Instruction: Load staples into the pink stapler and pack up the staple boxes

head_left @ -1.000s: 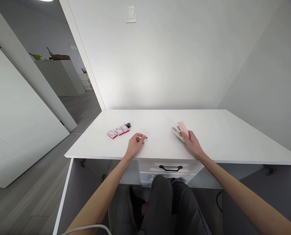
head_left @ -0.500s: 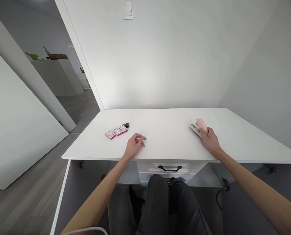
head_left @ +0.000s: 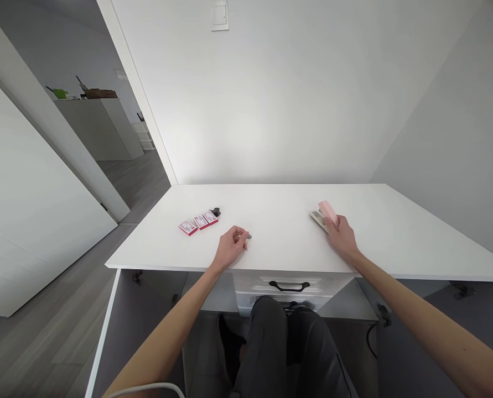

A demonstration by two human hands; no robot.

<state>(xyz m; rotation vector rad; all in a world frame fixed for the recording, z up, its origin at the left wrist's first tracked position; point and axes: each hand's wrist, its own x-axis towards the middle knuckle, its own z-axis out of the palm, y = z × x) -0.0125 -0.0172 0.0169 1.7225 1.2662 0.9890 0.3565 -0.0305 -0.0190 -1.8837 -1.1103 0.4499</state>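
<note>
My left hand (head_left: 232, 246) rests over the front middle of the white tabletop. Its thumb and fingertips pinch a small grey strip of staples (head_left: 249, 236), mostly covered by the fingers. To the right, my right hand (head_left: 342, 235) is closed around a pink and cream stapler (head_left: 328, 212). The stapler's pink top arm stands raised from its cream base, which points to the back left. Left of my left hand lie three small red-and-white boxes, the nearest being a box (head_left: 210, 218) beside a small black object (head_left: 216, 211) of unclear kind.
The white tabletop (head_left: 279, 221) meets a wall at the back. Below its front edge are a drawer with a black handle (head_left: 289, 286) and open cabinet doors on both sides. My legs are under the desk. A pale cable (head_left: 146, 388) crosses my left forearm.
My right hand has moved left with the stapler, closer to my left hand. The left hand keeps its pinch on the staples and has hardly moved.
</note>
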